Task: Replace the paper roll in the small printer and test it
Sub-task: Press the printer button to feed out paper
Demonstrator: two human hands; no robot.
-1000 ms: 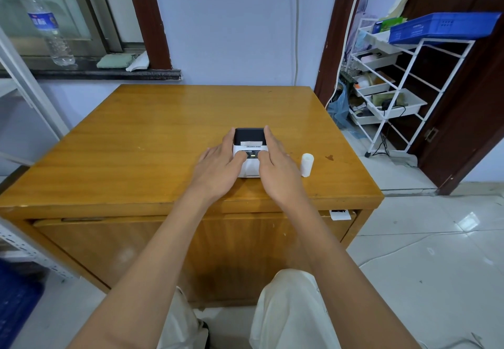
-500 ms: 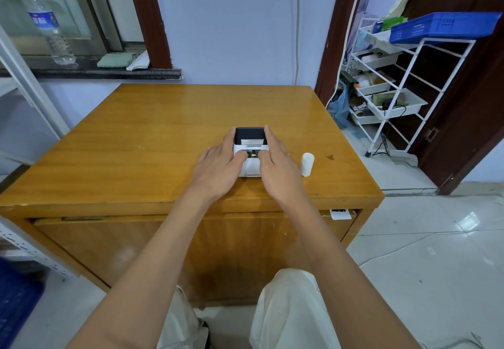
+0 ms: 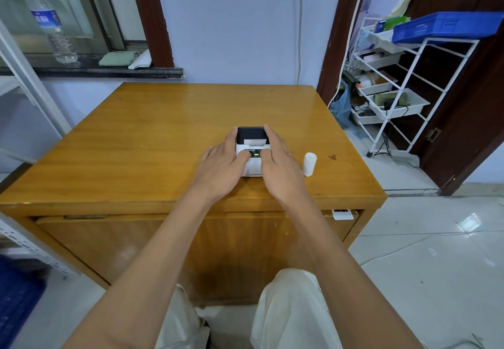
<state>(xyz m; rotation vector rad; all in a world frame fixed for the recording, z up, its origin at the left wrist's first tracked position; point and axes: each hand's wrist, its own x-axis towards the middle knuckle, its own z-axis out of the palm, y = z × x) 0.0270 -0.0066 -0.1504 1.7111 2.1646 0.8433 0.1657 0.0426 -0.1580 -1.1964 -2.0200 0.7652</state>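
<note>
A small printer (image 3: 252, 141), white with a black lid at its far end, sits on the wooden table (image 3: 152, 141) near the front edge. A strip of white paper shows at its slot, and a small green light glows on its front panel. My left hand (image 3: 221, 163) clasps its left side, thumb on the panel. My right hand (image 3: 278, 164) clasps its right side, thumb also on the panel. A white paper roll (image 3: 310, 163) stands upright on the table just right of my right hand, not touching it.
A white wire rack (image 3: 409, 81) with trays and a blue crate (image 3: 447, 25) stands right of the table by a dark door. A water bottle (image 3: 53, 29) stands on the window sill at the far left. A dark stain (image 3: 332, 157) marks the tabletop.
</note>
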